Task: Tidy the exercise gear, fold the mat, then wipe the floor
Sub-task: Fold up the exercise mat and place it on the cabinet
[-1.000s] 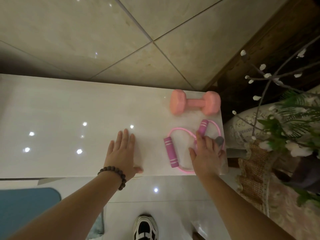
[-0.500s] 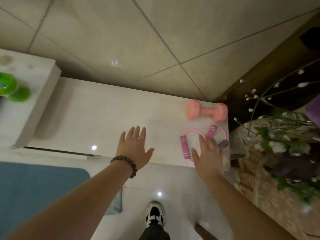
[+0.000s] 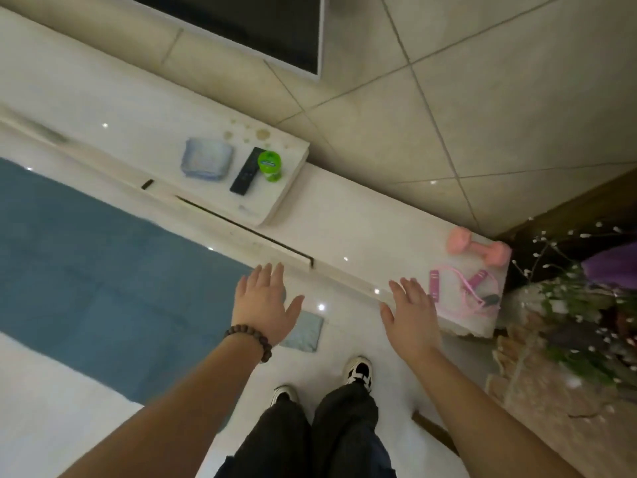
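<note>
A pink dumbbell [image 3: 478,249] lies at the right end of the low white shelf [image 3: 362,236]. Just in front of it lies a pink skipping rope [image 3: 465,291] with purple handles. The blue mat [image 3: 96,270] is spread flat on the glossy floor at the left. A small light-blue cloth [image 3: 305,331] lies on the floor by the mat's corner. My left hand [image 3: 263,305], with a bead bracelet at the wrist, hovers open above that corner. My right hand [image 3: 412,317] is open and empty, just left of the rope.
On the raised white cabinet [image 3: 293,150] sit a folded blue cloth [image 3: 206,159], a black remote [image 3: 246,170] and a green can [image 3: 269,165]. A screen's lower edge [image 3: 303,46] hangs above. Potted flowers [image 3: 586,305] crowd the right. My shoes [image 3: 358,370] stand below.
Both hands have lifted off the shelf and drawn back towards me, the right one leaving the rope. The view has pulled back and swung left, revealing the mat and cabinet.
</note>
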